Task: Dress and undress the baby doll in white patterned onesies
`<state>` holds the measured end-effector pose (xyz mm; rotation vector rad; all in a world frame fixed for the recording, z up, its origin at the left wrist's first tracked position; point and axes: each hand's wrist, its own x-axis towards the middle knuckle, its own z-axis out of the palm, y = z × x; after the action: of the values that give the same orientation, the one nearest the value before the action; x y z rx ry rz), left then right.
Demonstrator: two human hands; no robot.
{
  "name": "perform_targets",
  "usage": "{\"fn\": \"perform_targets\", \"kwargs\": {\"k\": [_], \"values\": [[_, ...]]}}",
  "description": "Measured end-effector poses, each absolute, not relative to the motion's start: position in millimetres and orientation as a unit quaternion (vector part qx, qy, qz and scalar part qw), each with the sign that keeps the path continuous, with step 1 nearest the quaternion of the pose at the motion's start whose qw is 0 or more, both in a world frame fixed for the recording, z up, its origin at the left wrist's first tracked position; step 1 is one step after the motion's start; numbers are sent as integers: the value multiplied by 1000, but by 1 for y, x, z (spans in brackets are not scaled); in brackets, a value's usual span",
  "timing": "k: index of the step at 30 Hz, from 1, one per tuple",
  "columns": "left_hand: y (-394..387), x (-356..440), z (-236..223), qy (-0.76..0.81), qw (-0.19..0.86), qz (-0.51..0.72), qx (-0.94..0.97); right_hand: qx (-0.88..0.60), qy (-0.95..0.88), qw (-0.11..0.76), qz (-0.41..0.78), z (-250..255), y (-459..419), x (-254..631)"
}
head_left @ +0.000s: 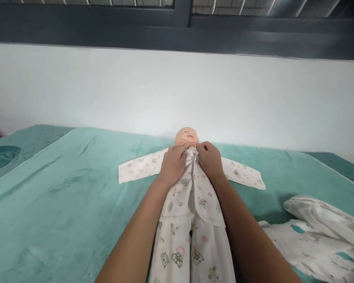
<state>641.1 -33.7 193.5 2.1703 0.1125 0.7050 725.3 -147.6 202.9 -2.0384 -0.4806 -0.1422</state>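
Observation:
A baby doll lies on its back, dressed in a white baby shirt printed with small animals. Its long sleeves spread out to both sides. Matching printed trousers cover the lower body. At the neckline, my left hand pinches one side of the shirt's collar just below the doll's chin. Opposite it, my right hand grips the other side of the collar, fingers closed. The two hands nearly meet, and the shirt front hangs in folds beneath them. What the fingertips hold exactly is partly hidden.
A green plush sheet covers the bed. To the right lies a crumpled white printed cloth. Behind the doll's head rises a white wall, with a dark window frame and bars above it.

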Motion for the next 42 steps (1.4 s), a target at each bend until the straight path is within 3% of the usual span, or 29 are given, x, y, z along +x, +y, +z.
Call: {"fn": "perform_targets", "kwargs": {"k": [4,8,11,16,21,25,34,42], "values": [[-42,631,196,47,404,275,871,-794,-142,587,-72,200,-165,697],[-50,617,199,46,398,261,878,-793,-132,593,-48,198,-180,669],[-51,609,195,61,418,249,872,-815,-193,544,-42,201,-182,663],[-46,608,184,30,441,274,854,-865,-316,390,-14,210,-181,671],[-47,608,184,47,444,262,856,-877,-327,351,-14,213,-180,672],[-49,608,187,58,438,255,860,-853,-330,405,-3,211,-181,675],[-51,605,188,47,407,256,875,-740,-267,600,145,199,-192,690],[-52,604,191,49,404,241,881,-746,-266,601,108,197,-188,689]]}}
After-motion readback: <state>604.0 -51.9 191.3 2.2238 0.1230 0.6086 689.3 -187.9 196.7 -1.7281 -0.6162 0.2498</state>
